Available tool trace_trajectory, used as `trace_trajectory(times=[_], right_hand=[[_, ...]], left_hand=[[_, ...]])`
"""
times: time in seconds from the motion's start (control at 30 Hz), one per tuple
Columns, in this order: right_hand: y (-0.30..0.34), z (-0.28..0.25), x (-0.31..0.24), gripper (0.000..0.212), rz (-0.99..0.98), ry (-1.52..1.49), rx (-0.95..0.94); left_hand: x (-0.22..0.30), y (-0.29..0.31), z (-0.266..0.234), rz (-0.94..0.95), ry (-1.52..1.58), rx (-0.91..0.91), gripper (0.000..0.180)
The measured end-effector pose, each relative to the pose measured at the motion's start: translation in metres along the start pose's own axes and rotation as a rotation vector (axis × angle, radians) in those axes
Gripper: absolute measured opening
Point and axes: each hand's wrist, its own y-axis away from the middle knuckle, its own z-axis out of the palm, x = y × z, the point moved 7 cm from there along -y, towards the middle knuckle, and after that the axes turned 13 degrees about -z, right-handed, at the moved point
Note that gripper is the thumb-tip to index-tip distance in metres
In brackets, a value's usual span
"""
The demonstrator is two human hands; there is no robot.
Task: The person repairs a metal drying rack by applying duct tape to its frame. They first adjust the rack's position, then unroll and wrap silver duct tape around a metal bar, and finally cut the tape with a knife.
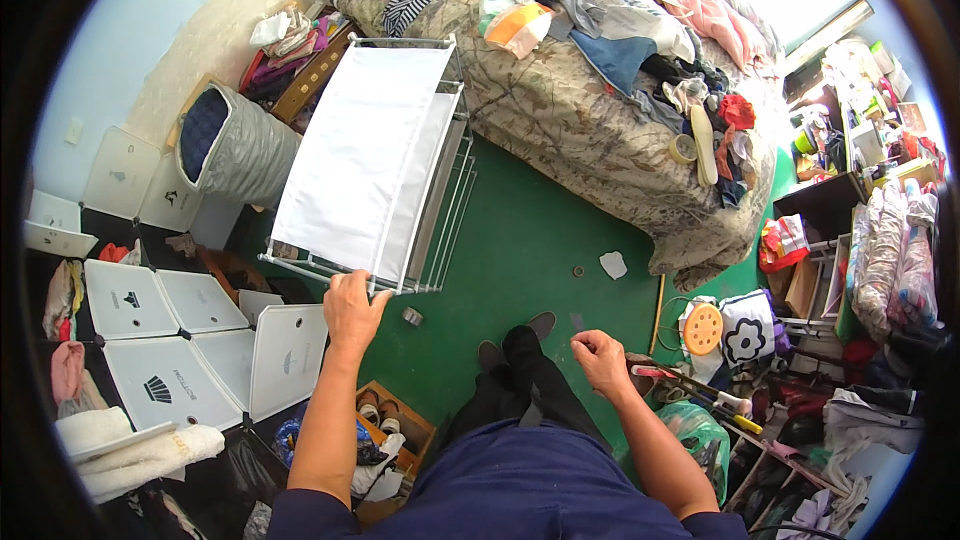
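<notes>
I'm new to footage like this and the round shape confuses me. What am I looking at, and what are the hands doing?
There is no machine here: a person works bare-handed. The single picture comes from a fisheye camera worn on the head, looking down, so straight edges bend and the corners go black.

The left hand holds the near edge of a rack with a thin-barred frame and white cloth over it. The right hand is in the air, fingers partly curled; I can't make out anything in it.

On the green floor lies a white scrap. Beyond is a bed with a patterned cover, heaped with clothes.
</notes>
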Motion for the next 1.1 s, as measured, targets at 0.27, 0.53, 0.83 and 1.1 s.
trace_trajectory(times=[0.27,0.53,0.83,1.1], right_hand=[[-0.007,0.008,-0.017,0.023,-0.093,0.059,-0.022],[-0.003,0.019,-0.014,0.022,-0.053,0.035,-0.055],[-0.012,0.036,-0.025,0.022,-0.055,0.037,-0.107],[-0.016,0.045,-0.032,0.023,-0.021,0.027,-0.145]], left_hand=[[-0.054,-0.002,0.003,0.071,0.078,-0.020,0.027],[-0.134,0.007,-0.022,-0.026,-0.005,-0.008,0.030],[-0.174,0.015,-0.016,-0.182,-0.013,0.109,0.027],[-0.186,0.023,-0.004,-0.178,0.036,0.164,0.022]])
